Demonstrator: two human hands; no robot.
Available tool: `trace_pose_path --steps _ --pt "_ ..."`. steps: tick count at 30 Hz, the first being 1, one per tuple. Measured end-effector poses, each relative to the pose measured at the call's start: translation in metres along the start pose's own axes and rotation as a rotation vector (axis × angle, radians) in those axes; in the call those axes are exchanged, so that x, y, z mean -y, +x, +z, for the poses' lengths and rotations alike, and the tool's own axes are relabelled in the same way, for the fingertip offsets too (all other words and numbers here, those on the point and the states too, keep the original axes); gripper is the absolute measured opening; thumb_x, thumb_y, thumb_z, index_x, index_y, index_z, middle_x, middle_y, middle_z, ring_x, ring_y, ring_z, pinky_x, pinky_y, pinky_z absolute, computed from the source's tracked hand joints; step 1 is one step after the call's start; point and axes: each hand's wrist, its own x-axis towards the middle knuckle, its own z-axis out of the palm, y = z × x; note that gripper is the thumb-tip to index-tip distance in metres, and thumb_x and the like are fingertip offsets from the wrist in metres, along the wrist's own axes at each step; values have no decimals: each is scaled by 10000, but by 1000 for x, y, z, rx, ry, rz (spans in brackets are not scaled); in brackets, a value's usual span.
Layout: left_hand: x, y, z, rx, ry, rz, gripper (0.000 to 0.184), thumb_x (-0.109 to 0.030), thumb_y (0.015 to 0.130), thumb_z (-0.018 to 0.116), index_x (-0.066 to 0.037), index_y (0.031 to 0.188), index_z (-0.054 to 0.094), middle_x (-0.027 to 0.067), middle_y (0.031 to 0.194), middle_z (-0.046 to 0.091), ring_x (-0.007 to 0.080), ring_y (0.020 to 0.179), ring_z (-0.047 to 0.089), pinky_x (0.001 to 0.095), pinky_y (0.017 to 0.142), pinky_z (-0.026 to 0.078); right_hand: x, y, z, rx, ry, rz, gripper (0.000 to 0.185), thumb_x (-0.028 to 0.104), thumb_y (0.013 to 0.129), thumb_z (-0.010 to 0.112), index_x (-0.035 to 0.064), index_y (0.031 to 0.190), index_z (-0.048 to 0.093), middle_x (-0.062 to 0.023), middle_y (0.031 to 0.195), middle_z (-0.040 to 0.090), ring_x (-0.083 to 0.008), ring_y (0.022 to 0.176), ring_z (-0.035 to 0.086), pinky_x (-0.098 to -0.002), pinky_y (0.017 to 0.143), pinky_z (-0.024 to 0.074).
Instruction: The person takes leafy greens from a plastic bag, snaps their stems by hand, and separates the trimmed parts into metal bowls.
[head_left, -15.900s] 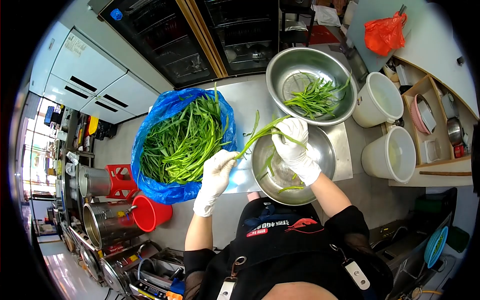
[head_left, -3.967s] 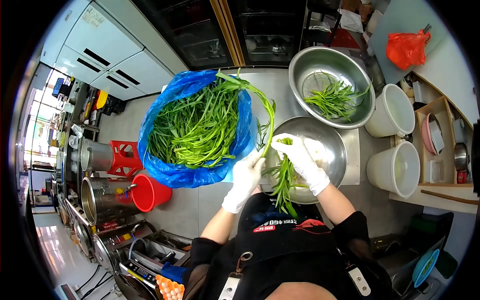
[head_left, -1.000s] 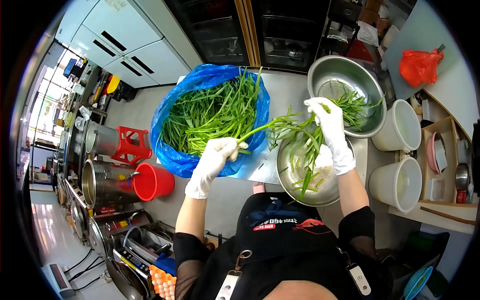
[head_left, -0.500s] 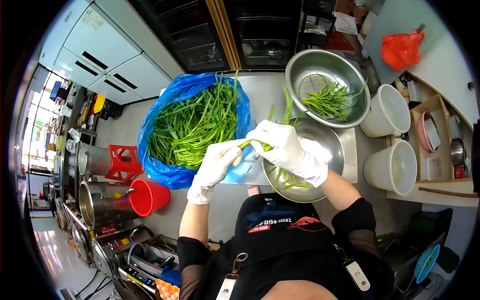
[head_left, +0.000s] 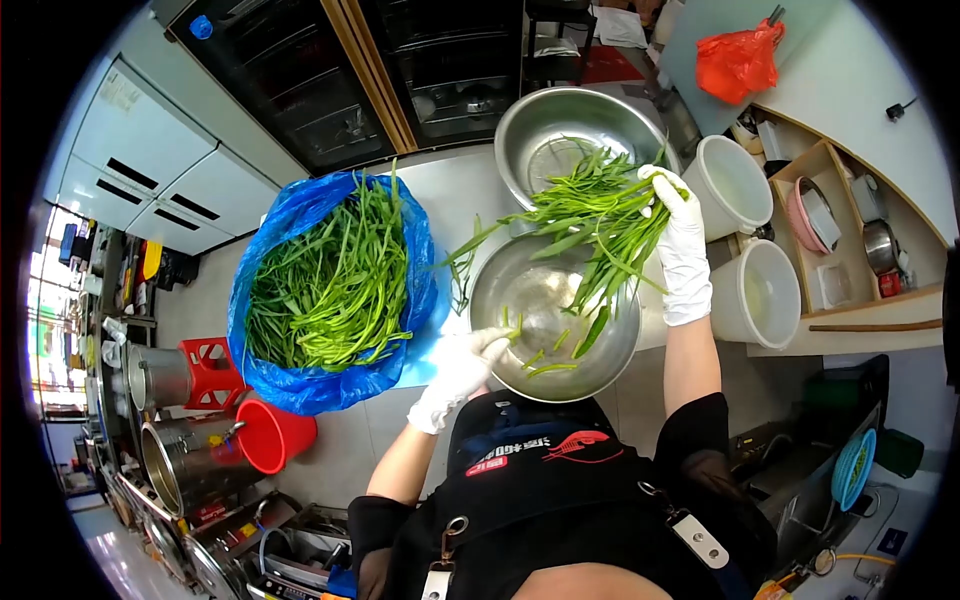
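A bunch of long leafy greens (head_left: 600, 205), water spinach by its look, is gripped at its stem end by my right hand (head_left: 680, 235) in a white glove. It hangs across the rims of two steel bowls, its leaf tips reaching left. My gloved left hand (head_left: 462, 372) is at the left rim of the near steel bowl (head_left: 625, 345), fingers closed, with a short green stem piece (head_left: 516, 326) at the fingertips. Several cut stem bits (head_left: 552, 369) lie in that bowl. More greens (head_left: 335, 280) fill a blue plastic bag (head_left: 262, 375) on the left.
The far steel bowl (head_left: 520, 130) stands behind the near one on a metal table (head_left: 455, 195). Two white buckets (head_left: 770, 300) stand to the right, beside wooden shelving (head_left: 850, 260). A red bucket (head_left: 277, 437) and red stool (head_left: 210, 373) are at the left.
My hands have come apart. The right one has moved right and now holds a large bunch over the bowls; the left has dropped to the near bowl's rim. The view has shifted right.
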Motion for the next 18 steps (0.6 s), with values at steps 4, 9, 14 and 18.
trace_pose_path --steps 4,9,14,18 --pt "-23 2 12 -157 589 219 287 -191 874 672 -55 1125 702 121 896 698 216 837 656 324 785 512 5 -13 4 31 121 2 188 151 929 625 16 1055 662 -29 931 662 -90 721 569 -214 615 443" --pt "-85 -18 -11 -487 432 390 124 -72 806 728 -4 906 703 122 834 668 245 783 626 324 720 497 -10 -14 1 101 17 32 174 115 910 631 9 1040 675 -33 970 674 -87 779 582 -211 678 451" --pt "-138 -23 -40 -929 450 735 239 58 789 693 -19 1015 682 112 937 642 234 854 601 314 767 485 -17 -16 21 272 -79 11 147 88 886 621 7 986 692 -20 962 671 -87 826 580 -229 744 444" --pt "-165 -10 -56 -874 782 712 226 -38 772 714 -70 996 715 101 1003 646 284 933 605 405 870 460 -19 -16 38 519 -213 -9 132 82 846 625 -6 920 688 -53 966 663 -142 916 593 -288 859 450"
